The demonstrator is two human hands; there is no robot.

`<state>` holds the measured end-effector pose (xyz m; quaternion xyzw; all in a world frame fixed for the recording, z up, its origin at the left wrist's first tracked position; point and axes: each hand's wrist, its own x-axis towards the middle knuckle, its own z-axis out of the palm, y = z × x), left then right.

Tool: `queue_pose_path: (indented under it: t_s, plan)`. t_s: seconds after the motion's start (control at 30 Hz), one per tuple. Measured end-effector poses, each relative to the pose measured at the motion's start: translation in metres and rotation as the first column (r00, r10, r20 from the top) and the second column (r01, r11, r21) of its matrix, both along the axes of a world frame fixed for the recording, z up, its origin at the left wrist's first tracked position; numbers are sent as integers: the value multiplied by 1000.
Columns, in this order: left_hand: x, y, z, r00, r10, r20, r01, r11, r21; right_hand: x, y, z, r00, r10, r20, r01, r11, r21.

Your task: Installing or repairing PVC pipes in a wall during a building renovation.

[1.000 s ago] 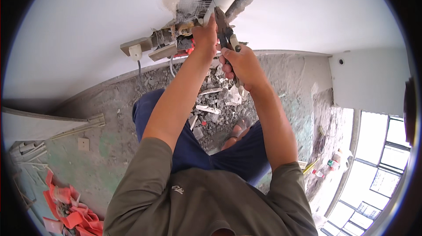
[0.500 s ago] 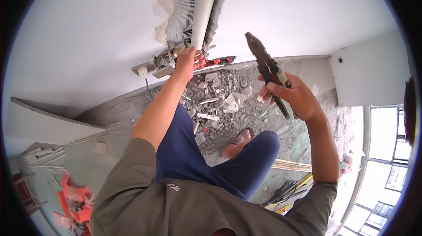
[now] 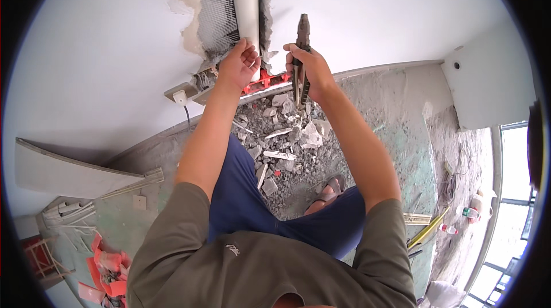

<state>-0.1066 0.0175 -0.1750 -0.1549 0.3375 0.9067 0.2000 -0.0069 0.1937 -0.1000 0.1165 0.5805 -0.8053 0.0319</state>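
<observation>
My right hand (image 3: pixel 313 70) grips a pair of pliers (image 3: pixel 303 30), dark-headed, with the jaws pointing up toward the wall and the handles running down past my fingers. To its left, my left hand (image 3: pixel 238 67) is raised at the lower part of a white pipe (image 3: pixel 245 7) set in a channel cut in the wall. Its fingers are curled in at the pipe's left edge, by the wire mesh (image 3: pixel 213 7); what they pinch, if anything, is hidden. Red plastic pieces (image 3: pixel 267 82) show at the channel's foot, between my hands.
Broken plaster and rubble (image 3: pixel 287 136) cover the floor below the wall, around my sandalled foot (image 3: pixel 330 190). A socket with a plug (image 3: pixel 181 97) sits left of the channel. A curved board (image 3: pixel 74 170) leans at left; red scraps (image 3: pixel 106 268) and bottles (image 3: pixel 469 212) lie further out.
The pliers have moved left, toward the pipe, and turned nearly upright in my right hand. My left hand has shifted up along the pipe's left side. The view has shifted slightly.
</observation>
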Motion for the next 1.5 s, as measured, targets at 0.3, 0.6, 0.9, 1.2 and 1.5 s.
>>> queue_pose_path:
  t_s: [0.3,0.6,0.9,1.2,1.5]
  plan:
    - [5,-2,19,982,46,-183,-82,977,-198,-50,-68,-42,911,-395,-122,382,917,-120]
    - [-21,-15,4,975,-141,-170,139,990,-22,-69,-85,-49,852,-512,-104,492,854,-169]
    - [-22,-21,7,956,-103,-275,31,967,-252,-72,-82,-58,908,-413,-73,409,910,-63]
    - [-15,-25,14,773,-146,-617,82,988,-131,-77,-75,-59,921,-365,-135,381,915,130]
    - [7,21,-61,997,42,57,-23,950,-311,-73,-74,-46,922,-322,-216,374,886,274]
